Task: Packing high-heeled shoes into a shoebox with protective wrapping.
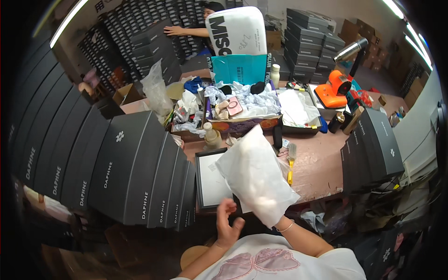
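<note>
A white, translucent bag [254, 170] hangs raised in front of me over the near edge of the table, with a pale bulky shape showing through it. My right hand [283, 223] goes in at or behind the bag's lower end; its fingers are hidden, and only the wrist with a bracelet shows plainly. Left of the bag's lower part, my left hand [228, 224] is empty, fingers and thumb apart. Beyond it lies an open black box [200, 179] with a white inside, partly covered by the bag.
Dark shoe boxes [123, 163] stand stacked at left, more [373, 144] at right. A yellow-handled brush [290, 170] lies beside the bag. Behind are a tray of crumpled paper [242, 125], a bottle [212, 136] and an orange tool [332, 92]. Another person's hand [174, 31] touches far boxes.
</note>
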A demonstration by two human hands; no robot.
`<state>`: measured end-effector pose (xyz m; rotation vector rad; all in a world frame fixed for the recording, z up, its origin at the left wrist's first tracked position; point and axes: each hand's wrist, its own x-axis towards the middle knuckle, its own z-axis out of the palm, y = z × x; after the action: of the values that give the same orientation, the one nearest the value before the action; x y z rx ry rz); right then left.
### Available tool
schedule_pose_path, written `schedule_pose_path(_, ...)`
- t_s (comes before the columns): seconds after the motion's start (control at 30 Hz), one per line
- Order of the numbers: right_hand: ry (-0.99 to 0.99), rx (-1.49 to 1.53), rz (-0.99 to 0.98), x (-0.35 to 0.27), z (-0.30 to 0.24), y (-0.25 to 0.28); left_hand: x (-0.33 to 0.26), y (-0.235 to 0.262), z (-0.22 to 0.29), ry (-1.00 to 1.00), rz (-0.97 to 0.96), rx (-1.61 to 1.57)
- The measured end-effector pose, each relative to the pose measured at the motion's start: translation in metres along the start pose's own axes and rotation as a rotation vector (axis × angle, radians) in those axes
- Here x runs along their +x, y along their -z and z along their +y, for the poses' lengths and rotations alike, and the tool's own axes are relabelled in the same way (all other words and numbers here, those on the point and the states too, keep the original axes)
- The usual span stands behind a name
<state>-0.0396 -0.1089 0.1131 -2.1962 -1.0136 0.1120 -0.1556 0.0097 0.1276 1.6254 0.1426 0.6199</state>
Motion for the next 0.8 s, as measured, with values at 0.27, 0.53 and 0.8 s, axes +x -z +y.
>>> schedule_pose_path(0.27,-0.030,0.676,-0.730,-0.045,0.023,0.012,0.011,0.035,-0.068,0.542,0.295,-0.416)
schedule_pose_path(0.53,-0.141,0.742,-0.579,-0.015,0.097,0.067,0.104,0.025,-0.073,0.502,-0.109,0.296)
schedule_pose_path(0.8,-0.357,0.274,-0.303,0.008,0.178,-0.056,0.082,-0.124,-0.279,0.490,-0.066,0.447)
